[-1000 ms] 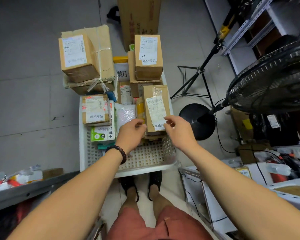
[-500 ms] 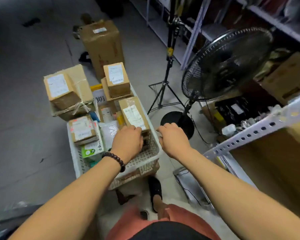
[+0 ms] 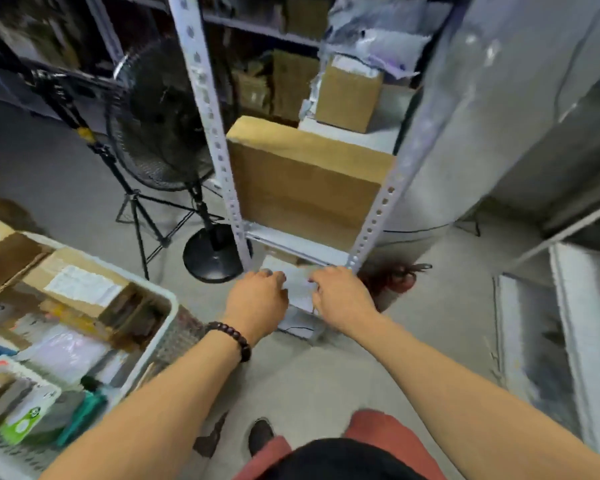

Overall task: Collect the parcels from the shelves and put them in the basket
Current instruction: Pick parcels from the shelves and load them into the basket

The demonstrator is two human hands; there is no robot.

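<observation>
Head view. The left hand (image 3: 257, 299) and the right hand (image 3: 340, 296) reach side by side to the foot of the shelf rack (image 3: 234, 209), level with each other and about equally near the target. Between them lies a white parcel (image 3: 298, 285), low under the bottom rail, directly at 12 o'clock from the gap between the hands. The left hand is at its 9 o'clock edge and the right hand at its 3 o'clock edge. The fingers of both hands are bent downward over those edges. Motion blur hides whether they already pinch the parcel or only touch it, so the grip cannot be told. The parcel's long axis appears to run from 12 to 6 o'clock, toward the person, though the hands cover its sides. Above it on the rack stands a large cardboard box (image 3: 309, 181), with a smaller box (image 3: 349, 95) behind at 1 o'clock. The basket (image 3: 168, 308), already heaped with parcels, lies at 8 o'clock from the hands, nearer the left arm. Judged from this, the carry would swing leftward.
</observation>
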